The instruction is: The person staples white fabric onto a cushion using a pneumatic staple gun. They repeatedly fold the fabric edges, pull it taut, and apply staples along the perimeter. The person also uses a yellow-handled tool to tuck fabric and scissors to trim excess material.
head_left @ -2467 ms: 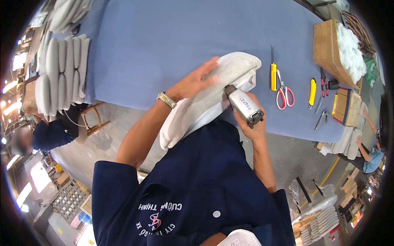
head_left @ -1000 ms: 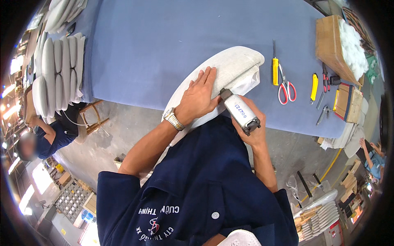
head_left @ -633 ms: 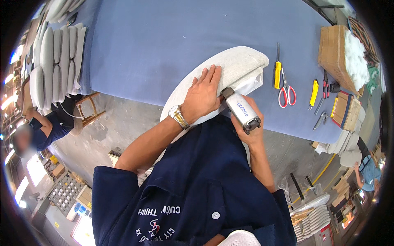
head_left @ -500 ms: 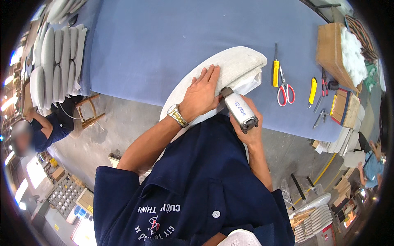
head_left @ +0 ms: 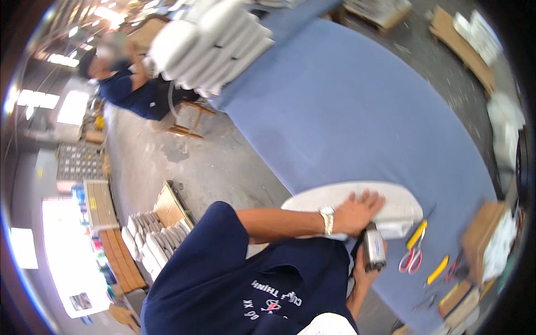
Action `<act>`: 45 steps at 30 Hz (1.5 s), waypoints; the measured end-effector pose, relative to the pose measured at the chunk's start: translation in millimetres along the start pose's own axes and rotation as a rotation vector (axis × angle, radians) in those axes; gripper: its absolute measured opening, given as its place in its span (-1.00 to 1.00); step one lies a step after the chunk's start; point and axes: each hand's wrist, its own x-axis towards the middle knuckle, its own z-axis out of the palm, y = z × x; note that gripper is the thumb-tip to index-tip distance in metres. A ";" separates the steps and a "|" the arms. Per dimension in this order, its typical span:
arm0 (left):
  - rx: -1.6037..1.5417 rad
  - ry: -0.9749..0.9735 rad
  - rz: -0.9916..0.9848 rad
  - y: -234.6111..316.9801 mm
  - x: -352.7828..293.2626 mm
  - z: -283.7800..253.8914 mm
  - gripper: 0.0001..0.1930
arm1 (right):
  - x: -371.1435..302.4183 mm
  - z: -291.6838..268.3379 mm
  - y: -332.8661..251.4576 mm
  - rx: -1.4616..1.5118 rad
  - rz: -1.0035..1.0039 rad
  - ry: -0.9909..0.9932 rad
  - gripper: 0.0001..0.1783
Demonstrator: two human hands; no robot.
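A pale grey fabric-covered cushion panel (head_left: 399, 202), long and rounded, lies at the near edge of the blue-covered table. My left hand (head_left: 356, 216), with a watch on its wrist, rests flat on top of it, fingers spread. My right hand (head_left: 364, 273) is wrapped round a silver and black staple gun (head_left: 374, 248), held against the panel's near side, just below my left hand. Its nose is hidden. Loose white fabric (head_left: 397, 230) shows along the panel's near right edge.
Right of the panel lie a yellow-handled tool (head_left: 416, 234), red-handled scissors (head_left: 410, 261) and a yellow cutter (head_left: 438, 271). A cardboard box (head_left: 484, 237) with white stuffing stands beyond. Grey cushions (head_left: 212, 44) are stacked at the far left, near a seated person (head_left: 131, 89).
My view has swung left, so the table and panel appear lower and farther right, and more of the workshop's left side shows. Both hands keep their places on the panel and staple gun.
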 end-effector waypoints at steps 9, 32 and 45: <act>0.031 0.029 0.020 -3.6 -3.5 2.5 0.13 | -2.3 -1.1 49.6 0.032 0.088 0.013 -0.47; 0.021 0.225 0.264 -111.5 -72.0 -59.7 -0.39 | 26.1 97.2 -26.8 0.030 0.112 0.188 -0.46; -0.554 -0.346 0.131 -220.1 29.3 -55.0 -0.16 | -19.0 138.3 -28.9 0.114 0.308 0.432 -0.47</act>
